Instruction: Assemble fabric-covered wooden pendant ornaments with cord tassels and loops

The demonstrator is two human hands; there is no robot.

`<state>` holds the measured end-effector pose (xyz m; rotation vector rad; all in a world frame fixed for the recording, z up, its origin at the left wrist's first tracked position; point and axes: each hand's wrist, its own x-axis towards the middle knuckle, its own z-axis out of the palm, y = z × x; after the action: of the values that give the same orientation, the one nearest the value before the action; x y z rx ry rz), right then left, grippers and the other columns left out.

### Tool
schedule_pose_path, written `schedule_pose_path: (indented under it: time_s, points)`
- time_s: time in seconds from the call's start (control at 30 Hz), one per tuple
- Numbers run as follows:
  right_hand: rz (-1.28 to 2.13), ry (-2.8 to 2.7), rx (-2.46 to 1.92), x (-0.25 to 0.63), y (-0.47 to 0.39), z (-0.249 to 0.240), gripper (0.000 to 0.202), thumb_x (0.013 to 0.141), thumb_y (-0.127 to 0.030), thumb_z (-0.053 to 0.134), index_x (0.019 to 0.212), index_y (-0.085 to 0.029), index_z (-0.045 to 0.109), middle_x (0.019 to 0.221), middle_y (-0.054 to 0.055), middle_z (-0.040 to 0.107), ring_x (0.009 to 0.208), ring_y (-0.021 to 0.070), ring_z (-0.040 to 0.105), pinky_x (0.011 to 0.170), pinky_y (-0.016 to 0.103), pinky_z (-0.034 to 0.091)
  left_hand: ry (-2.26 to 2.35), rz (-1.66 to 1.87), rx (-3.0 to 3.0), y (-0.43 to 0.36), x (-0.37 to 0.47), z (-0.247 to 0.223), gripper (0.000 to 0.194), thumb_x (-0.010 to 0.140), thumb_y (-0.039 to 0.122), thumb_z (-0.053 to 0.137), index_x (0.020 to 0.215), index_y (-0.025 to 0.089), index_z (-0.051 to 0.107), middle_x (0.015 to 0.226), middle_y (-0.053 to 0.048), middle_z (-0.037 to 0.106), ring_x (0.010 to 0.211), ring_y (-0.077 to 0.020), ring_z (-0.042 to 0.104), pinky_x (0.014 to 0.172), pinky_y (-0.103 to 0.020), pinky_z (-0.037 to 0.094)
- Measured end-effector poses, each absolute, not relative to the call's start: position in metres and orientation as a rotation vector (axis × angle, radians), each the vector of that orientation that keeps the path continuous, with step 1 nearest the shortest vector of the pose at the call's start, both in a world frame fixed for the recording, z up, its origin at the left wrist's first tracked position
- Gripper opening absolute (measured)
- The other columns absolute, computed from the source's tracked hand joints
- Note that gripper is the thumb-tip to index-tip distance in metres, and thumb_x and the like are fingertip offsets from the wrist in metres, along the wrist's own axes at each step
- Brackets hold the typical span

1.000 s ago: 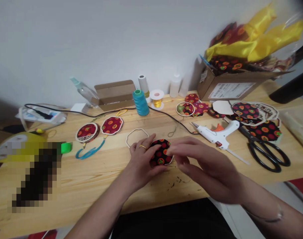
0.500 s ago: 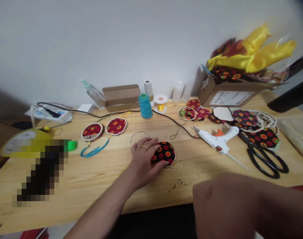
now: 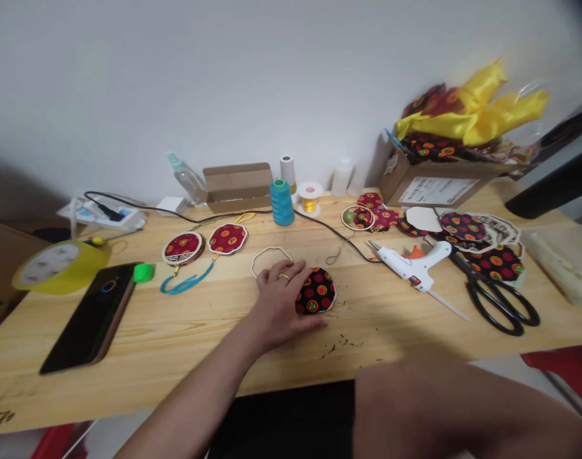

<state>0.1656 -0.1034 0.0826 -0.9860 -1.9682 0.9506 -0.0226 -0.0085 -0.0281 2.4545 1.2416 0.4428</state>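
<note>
A black fabric-covered piece [image 3: 323,292] with red and orange flower patterns and a scalloped pale edge lies on the wooden table. My left hand [image 3: 287,293], with a ring on one finger, rests flat along its left side, fingers stretched and covering part of it. Just behind that hand is a thin scalloped wooden frame [image 3: 266,250], partly hidden by the fingers. My right hand [image 3: 396,401] is a blur at the bottom right, low over the table's front edge; its fingers do not show clearly. Dark scraps [image 3: 338,344] lie in front of the fabric piece.
To the right are a white glue gun [image 3: 417,264], black-handled scissors [image 3: 501,299] and stacked fabric pieces. Teal thread [image 3: 282,203] stands at the back near a black cable. Two finished-looking red ornaments [image 3: 227,239], a phone [image 3: 92,312] and yellow tape [image 3: 61,264] are left.
My left thumb has slid off the fabric piece toward the table's front. My right hand has dropped lower and blurs. The view has shifted slightly.
</note>
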Motion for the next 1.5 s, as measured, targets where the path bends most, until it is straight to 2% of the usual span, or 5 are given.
schedule_pose_path:
  time_s: [0.17,0.5,0.9,1.17,1.5]
  points:
    - [1.066,-1.915,-1.118,0.179,-0.078,0.067,0.027,0.086,-0.022,0.051,0.109,-0.032,0.061,0.09,-0.003,0.068,0.081,0.0104,0.063,0.072,0.021,0.051,1.261,0.491,2.437,-0.01,-0.02,-0.031,0.078,0.064,0.048,0.067,0.131,0.018,0.04,0.125,-0.015,0.055,0.12,-0.0337,0.036,0.095,-0.051,0.024]
    - [1.144,-1.455,-1.454,0.195,-0.052,-0.001,0.022,0.082,-0.026,0.053,0.098,-0.019,0.066,0.076,0.002,0.067,0.068,0.0127,0.062,0.062,0.026,0.051,1.078,0.9,1.576,-0.009,-0.02,-0.017,0.078,0.062,0.037,0.074,0.13,0.023,0.039,0.129,-0.013,0.051,0.118,-0.0295,0.047,0.097,-0.049,0.035]
    - [1.265,-1.458,-1.415,0.185,-0.048,-0.01,0.022,0.083,-0.031,0.053,0.098,-0.022,0.066,0.084,0.003,0.07,0.077,0.0155,0.064,0.069,0.029,0.052,0.696,1.038,0.798,0.005,-0.036,-0.008,0.046,0.087,0.052,0.031,0.122,0.028,0.049,0.128,-0.008,0.055,0.12,-0.027,0.048,0.096,-0.047,0.039]
    - [1.174,-1.463,-1.415,0.188,-0.048,-0.005,0.019,0.082,-0.028,0.054,0.096,-0.022,0.067,0.079,0.002,0.069,0.074,0.0157,0.064,0.067,0.028,0.053,0.863,1.034,1.157,-0.007,-0.026,-0.015,0.065,0.069,0.036,0.07,0.127,0.025,0.043,0.13,-0.011,0.051,0.119,-0.0271,0.047,0.098,-0.043,0.039]
    - [1.028,-1.553,-1.47,0.187,-0.048,-0.015,0.021,0.084,-0.024,0.05,0.099,-0.022,0.065,0.088,0.003,0.07,0.078,0.0154,0.063,0.07,0.03,0.052,1.265,0.629,2.244,-0.013,-0.019,-0.025,0.08,0.065,0.042,0.07,0.132,0.02,0.033,0.126,-0.014,0.048,0.118,-0.0323,0.04,0.097,-0.052,0.032]
